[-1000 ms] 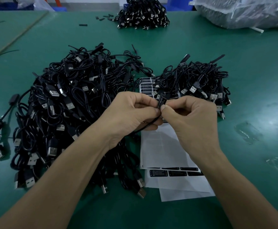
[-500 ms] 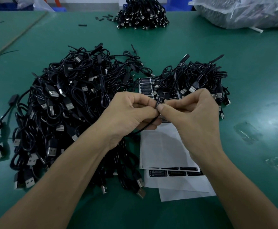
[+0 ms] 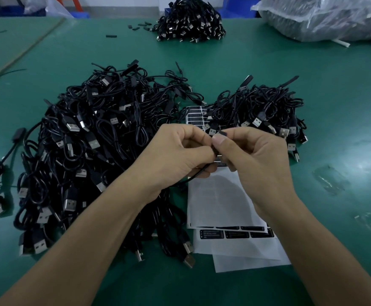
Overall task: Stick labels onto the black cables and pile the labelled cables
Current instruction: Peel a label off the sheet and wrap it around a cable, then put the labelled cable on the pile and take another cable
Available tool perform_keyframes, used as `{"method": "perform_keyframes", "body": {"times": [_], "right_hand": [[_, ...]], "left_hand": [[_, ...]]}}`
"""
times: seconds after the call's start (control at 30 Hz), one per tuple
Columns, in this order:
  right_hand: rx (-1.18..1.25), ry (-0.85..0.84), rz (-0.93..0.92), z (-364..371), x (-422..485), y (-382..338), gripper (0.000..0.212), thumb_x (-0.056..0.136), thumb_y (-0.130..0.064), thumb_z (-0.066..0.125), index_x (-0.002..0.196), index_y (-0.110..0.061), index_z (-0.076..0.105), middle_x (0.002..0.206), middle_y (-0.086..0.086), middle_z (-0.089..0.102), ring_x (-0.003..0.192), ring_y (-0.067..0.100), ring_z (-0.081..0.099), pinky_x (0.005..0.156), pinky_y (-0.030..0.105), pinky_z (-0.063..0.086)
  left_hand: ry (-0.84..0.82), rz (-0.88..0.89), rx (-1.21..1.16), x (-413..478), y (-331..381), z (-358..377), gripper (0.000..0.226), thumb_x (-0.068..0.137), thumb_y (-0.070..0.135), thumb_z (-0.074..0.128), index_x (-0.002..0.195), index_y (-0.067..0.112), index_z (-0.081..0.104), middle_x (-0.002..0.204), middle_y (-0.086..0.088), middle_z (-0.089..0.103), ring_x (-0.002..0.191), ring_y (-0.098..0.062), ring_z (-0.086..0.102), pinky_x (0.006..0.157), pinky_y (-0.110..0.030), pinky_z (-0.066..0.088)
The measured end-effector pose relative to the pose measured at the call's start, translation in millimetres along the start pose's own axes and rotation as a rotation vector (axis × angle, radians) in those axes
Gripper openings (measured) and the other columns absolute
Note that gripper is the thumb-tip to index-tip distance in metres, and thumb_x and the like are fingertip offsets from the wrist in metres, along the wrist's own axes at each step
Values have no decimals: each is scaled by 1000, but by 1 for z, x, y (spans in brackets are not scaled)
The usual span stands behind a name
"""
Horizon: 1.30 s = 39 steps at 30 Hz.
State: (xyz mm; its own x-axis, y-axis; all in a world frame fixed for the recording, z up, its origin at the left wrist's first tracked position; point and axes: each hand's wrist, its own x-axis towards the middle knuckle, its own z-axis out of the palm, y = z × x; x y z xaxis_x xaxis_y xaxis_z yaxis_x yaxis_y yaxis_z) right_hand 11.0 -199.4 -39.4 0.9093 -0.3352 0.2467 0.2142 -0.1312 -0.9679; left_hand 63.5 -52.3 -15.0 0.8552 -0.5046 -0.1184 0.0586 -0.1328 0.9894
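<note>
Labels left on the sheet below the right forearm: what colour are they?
Black labels with pale print, on a white backing sheet, clearest in the head view.

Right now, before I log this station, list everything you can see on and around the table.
Table: one, green, under everything.
Big cable pile: one, black, left of centre.
Smaller cable pile: one, black, right of centre.
Far cable pile: one, black, far edge.
Label sheets: several, white with black labels, near side, below the hands.
Plastic bag: one, clear, far right.
Plastic scraps: a few, clear, right side.
Held cable: one, black, between both hands.
Left hand: one, bare, pinching the cable.
Right hand: one, bare, pinching the cable.
</note>
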Motion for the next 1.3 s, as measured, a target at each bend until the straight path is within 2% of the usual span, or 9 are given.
{"method": "perform_keyframes", "body": {"times": [0.33, 0.47, 0.67, 0.83, 0.97, 1.03, 1.1, 1.2, 1.3], "right_hand": [[-154, 61, -63, 0, -1, 1, 21, 95, -22, 67, 75, -26, 72, 56, -17, 62, 49, 1, 53, 51, 11, 39], [-138, 72, -68, 2, -1, 1, 19, 95, -22, 68, 77, -24, 74, 58, -15, 65, 52, 1, 55, 54, 13, 42], [-174, 46, -103, 4, -2, 1, 21, 96, -20, 65, 77, -24, 72, 56, -20, 61, 52, -1, 54, 54, 10, 42], [-227, 47, -104, 6, -4, 4, 21, 96, -25, 65, 76, -26, 71, 63, -14, 65, 57, 3, 56, 60, 26, 54], [-199, 54, -126, 6, -5, 0, 18, 94, -21, 68, 79, -27, 73, 72, -10, 72, 68, 11, 68, 67, 34, 60], [-191, 52, -140, 6, -5, -2, 18, 95, -19, 68, 80, -28, 74, 72, -11, 72, 70, 11, 70, 68, 33, 60], [-184, 43, -151, 6, -5, -2, 21, 96, -21, 65, 79, -28, 73, 67, -11, 70, 64, 11, 66, 63, 33, 59], [-202, 31, -157, 6, -7, -2, 31, 102, -29, 56, 73, -28, 68, 56, -1, 53, 52, 18, 44, 49, 33, 41], [-139, -74, -52, 10, -9, -4, 20, 95, -43, 55, 101, -34, 71, 78, 1, 68, 65, 14, 59, 56, 27, 48]], "left_hand": [[-90, 73, 177, 0, 2, -5, 16, 78, 33, 83, 87, 21, 77, 79, -1, 76, 72, -10, 72, 62, -24, 59], [-69, 151, 240, 2, 0, -5, 7, 84, 28, 79, 82, 22, 76, 67, 7, 71, 58, 0, 62, 53, -14, 48], [-121, 173, 379, 4, -3, -11, 8, 87, 22, 76, 81, 26, 77, 68, 0, 72, 56, -8, 63, 56, -21, 51], [-153, 167, 404, 5, -1, -16, 12, 87, 14, 74, 79, 23, 76, 70, -4, 74, 60, -10, 67, 61, -24, 54], [-124, 182, 398, 4, 1, -14, 2, 80, 27, 75, 78, 27, 76, 70, -4, 73, 64, -24, 66, 63, -41, 54], [-100, 206, 404, 2, 2, -12, 11, 79, 39, 78, 78, 28, 75, 67, 1, 72, 61, -18, 65, 59, -34, 52], [-74, 225, 412, 2, 3, -12, 13, 81, 37, 81, 76, 27, 75, 64, 1, 71, 57, -18, 61, 55, -34, 48], [-12, 257, 392, 3, 4, -13, 14, 83, 31, 80, 76, 21, 73, 62, -4, 69, 56, -30, 60, 55, -49, 53], [95, 322, 329, 3, 9, -17, 8, 87, 25, 76, 83, 18, 73, 67, -12, 68, 57, -30, 62, 56, -42, 55]]}}
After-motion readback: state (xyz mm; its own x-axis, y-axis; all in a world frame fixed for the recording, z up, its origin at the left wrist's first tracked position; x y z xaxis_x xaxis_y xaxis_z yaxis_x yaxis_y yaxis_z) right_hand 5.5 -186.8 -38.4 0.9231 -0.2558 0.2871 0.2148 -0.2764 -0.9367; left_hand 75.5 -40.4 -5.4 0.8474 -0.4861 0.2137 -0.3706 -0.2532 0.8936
